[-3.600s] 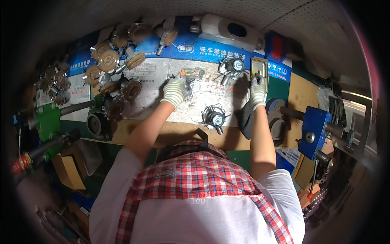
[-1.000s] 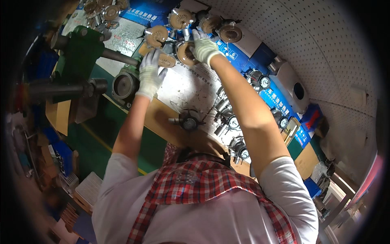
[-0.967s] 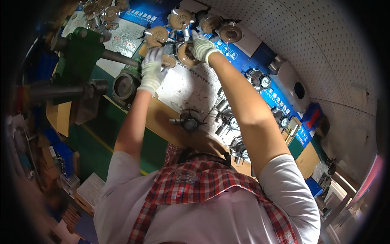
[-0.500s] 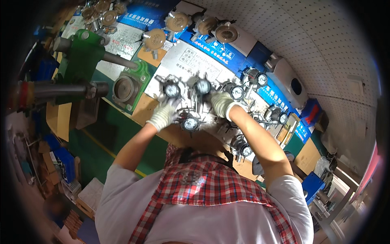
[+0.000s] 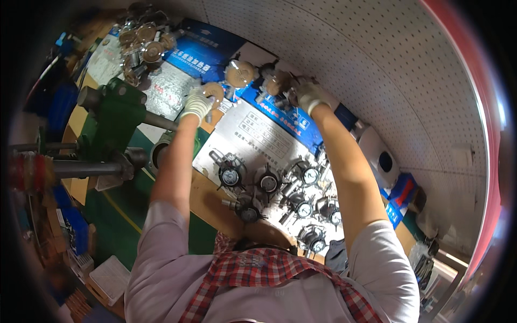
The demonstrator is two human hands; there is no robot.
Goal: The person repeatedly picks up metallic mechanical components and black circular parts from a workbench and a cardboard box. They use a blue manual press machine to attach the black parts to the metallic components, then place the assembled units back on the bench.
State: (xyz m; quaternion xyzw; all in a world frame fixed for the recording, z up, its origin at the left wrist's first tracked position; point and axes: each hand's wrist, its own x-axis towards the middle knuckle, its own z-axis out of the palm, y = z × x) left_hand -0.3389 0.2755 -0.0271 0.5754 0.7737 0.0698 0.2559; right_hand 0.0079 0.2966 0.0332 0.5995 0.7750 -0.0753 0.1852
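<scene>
Both my hands wear white knit gloves and reach to the far side of the bench. My left hand (image 5: 197, 103) closes on the edge of a round metal part with a tan disc face (image 5: 214, 93). At the far right of the same row, my right hand (image 5: 312, 97) closes over another round metal part (image 5: 293, 97), largely hidden under the glove. Two more tan-faced parts, one (image 5: 239, 74) and another (image 5: 276, 83), stand between my hands. Nearer me are several metal housings with black rims, among them a left one (image 5: 230, 175) and a middle one (image 5: 267, 183).
A green metal press-like fixture (image 5: 116, 113) stands at left, its bar reaching toward my left forearm. Several tan-faced parts (image 5: 146, 40) are heaped at the far left. Printed blue and white boards (image 5: 258, 126) cover the bench. A white rounded device (image 5: 377, 156) sits by the perforated wall (image 5: 377, 64).
My hands have moved from the near black-rimmed housings to the far row of tan-faced parts, one at each end. The view has shifted, so the bench sits lower in the picture.
</scene>
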